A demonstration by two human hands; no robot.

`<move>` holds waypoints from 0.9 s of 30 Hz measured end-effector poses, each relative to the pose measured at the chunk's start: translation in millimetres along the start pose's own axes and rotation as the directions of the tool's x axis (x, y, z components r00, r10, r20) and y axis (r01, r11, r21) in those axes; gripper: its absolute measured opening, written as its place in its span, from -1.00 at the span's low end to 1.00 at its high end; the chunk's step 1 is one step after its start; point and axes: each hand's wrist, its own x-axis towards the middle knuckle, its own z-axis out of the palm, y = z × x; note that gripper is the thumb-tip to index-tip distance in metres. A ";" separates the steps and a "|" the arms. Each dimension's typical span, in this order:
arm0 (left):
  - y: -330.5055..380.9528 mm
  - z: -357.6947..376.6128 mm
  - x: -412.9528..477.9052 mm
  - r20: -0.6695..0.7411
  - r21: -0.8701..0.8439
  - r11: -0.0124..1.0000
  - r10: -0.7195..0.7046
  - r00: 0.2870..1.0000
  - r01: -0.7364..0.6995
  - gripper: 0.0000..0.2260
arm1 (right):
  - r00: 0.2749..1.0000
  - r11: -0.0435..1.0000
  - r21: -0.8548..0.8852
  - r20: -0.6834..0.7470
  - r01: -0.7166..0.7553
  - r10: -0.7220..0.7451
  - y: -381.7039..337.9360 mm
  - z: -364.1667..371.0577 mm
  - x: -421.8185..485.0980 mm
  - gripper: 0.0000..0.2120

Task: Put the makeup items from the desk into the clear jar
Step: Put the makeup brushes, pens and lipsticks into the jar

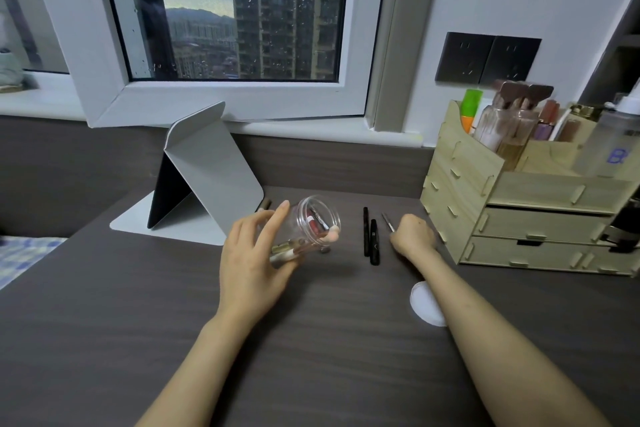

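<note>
Now, left hand (251,256) gripping tilted jar (308,229), right hand (412,236) prob pinching thin tool (388,222)

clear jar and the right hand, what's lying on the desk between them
In the head view, two black makeup pens lie side by side on the desk between the clear jar and the right hand.

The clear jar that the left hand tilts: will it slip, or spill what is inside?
The clear jar looks smooth, probably plastic, so it may slip; the left hand wraps only its base. Its open mouth points sideways, so the items inside could slide out. It seems light for its size.
</note>
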 end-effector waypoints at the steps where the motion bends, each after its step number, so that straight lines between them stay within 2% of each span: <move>1: 0.1 0.0 0.1 0.000 0.001 1.000 -0.002 1.000 0.002 -0.33 | 1.000 0.999 0.046 -0.011 0.004 -0.003 1.2 -4.5 0.1 -0.84; 3: 0.3 0.1 0.1 0.005 -0.001 1.000 -0.011 1.000 0.011 -0.33 | 0.998 0.945 0.327 -0.060 0.012 0.008 2.6 -20.3 -2.9 -0.87; 4: 0.4 0.3 0.3 0.008 -0.002 1.000 -0.015 1.000 0.015 -0.33 | 0.997 0.835 0.549 -0.078 0.034 0.011 0.9 -31.2 -10.2 -0.83; 6: 0.6 0.8 0.5 0.012 -0.004 1.000 -0.014 1.000 0.014 -0.33 | 0.995 0.419 0.903 -0.097 0.098 -0.023 -5.7 -54.4 -37.0 -0.80; 7: 1.0 0.9 0.4 0.013 -0.003 1.000 -0.011 1.000 0.011 -0.33 | 0.993 0.198 0.975 -0.089 0.104 -0.082 -10.3 -64.6 -53.8 -0.81; 8: 1.4 1.1 0.2 0.014 -0.001 1.000 -0.005 1.000 0.005 -0.32 | 0.983 0.032 0.995 -0.085 0.092 -0.164 -15.7 -73.3 -72.7 -0.80; 9: 1.7 1.2 0.0 0.014 0.001 1.000 0.002 1.000 -0.002 -0.31 | 0.966 -0.051 0.995 -0.098 0.088 -0.239 -20.6 -77.9 -89.7 -0.80; 10: 1.9 1.1 -0.3 0.015 0.003 1.000 0.007 1.000 -0.007 -0.30 | 0.947 -0.059 0.993 -0.116 0.103 -0.299 -25.5 -79.8 -105.0 -0.81; 14: 1.7 1.1 -1.6 0.021 0.015 1.000 0.010 1.000 -0.010 -0.25 | 0.888 0.110 0.962 -0.182 0.250 -0.422 -39.3 -64.6 -139.3 -0.77; 16: 0.8 1.1 -1.7 0.017 0.014 1.000 0.008 1.000 -0.008 -0.26 | 0.846 0.188 0.921 -0.215 0.342 -0.488 -44.1 -52.5 -143.8 -0.85; 18: 0.1 1.5 -2.3 0.019 0.015 1.000 0.008 1.000 -0.009 -0.27 | 0.811 0.353 0.801 -0.258 0.483 -0.525 -45.8 -39.9 -144.4 -0.94; 20: -0.1 1.9 -2.8 0.019 0.013 1.000 0.009 1.000 -0.009 -0.27 | 0.747 0.526 0.545 -0.352 0.653 -0.564 -45.4 -30.5 -142.3 -0.73; 21: -0.2 2.0 -2.9 0.018 0.009 1.000 0.008 1.000 -0.008 -0.28 | 0.708 0.563 0.431 -0.397 0.705 -0.584 -45.6 -28.3 -142.6 -0.65; 23: -0.3 2.2 -2.6 0.014 0.012 1.000 0.008 1.000 -0.008 -0.29 | 0.660 0.555 0.357 -0.409 0.751 -0.630 -45.4 -26.2 -142.2 -0.56; 24: -0.6 2.4 -2.4 0.012 0.016 1.000 0.008 1.000 -0.008 -0.28 | 0.663 0.523 0.412 -0.395 0.746 -0.636 -45.6 -26.5 -142.7 -0.55; 26: -0.6 2.2 -2.0 0.007 0.019 1.000 0.000 1.000 0.000 -0.28 | 0.738 0.376 0.690 -0.346 0.619 -0.579 -44.8 -33.1 -142.6 -0.61; 27: -0.4 1.8 -1.8 0.002 0.019 1.000 -0.008 1.000 0.008 -0.28 | 0.812 0.253 0.849 -0.295 0.465 -0.503 -44.2 -36.9 -139.1 -0.65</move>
